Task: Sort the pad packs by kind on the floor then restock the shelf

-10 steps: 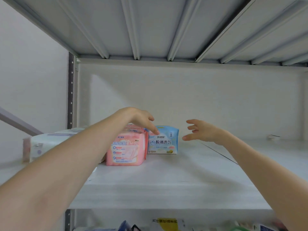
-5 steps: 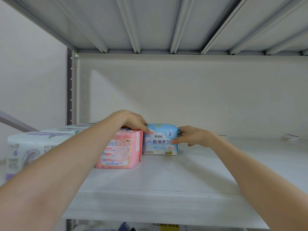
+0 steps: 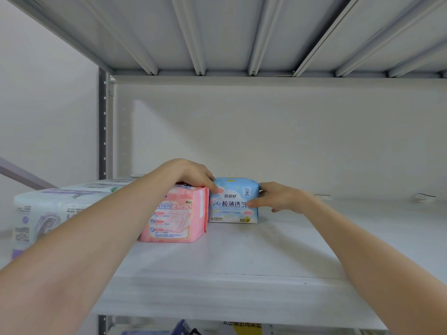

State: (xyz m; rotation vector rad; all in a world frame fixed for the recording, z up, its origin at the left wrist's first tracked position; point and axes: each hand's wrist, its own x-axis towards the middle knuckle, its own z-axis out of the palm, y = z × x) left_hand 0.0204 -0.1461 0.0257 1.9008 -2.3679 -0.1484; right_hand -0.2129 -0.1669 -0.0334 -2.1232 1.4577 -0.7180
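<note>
A light blue pad pack [image 3: 229, 209] stands upright toward the back of the white shelf [image 3: 242, 257]. My right hand [image 3: 278, 198] grips its right end, thumb across the front face. My left hand [image 3: 193, 175] reaches over the pink pad pack [image 3: 174, 216] beside it, with its fingertips on the blue pack's upper left corner. Left of the pink pack lie larger white and purple pad packs [image 3: 48, 213], partly hidden by my left forearm.
The ribbed underside of the shelf above [image 3: 217, 32] hangs low overhead. A grey upright post [image 3: 102, 122] marks the left end. Small white tags [image 3: 423, 198] lie at the back right. More packs [image 3: 186, 328] show on the shelf below.
My right hand came in from open air and took hold of the blue pack's right end. My left hand's fingertips settled on the pack's top left corner. The view shifted closer.
</note>
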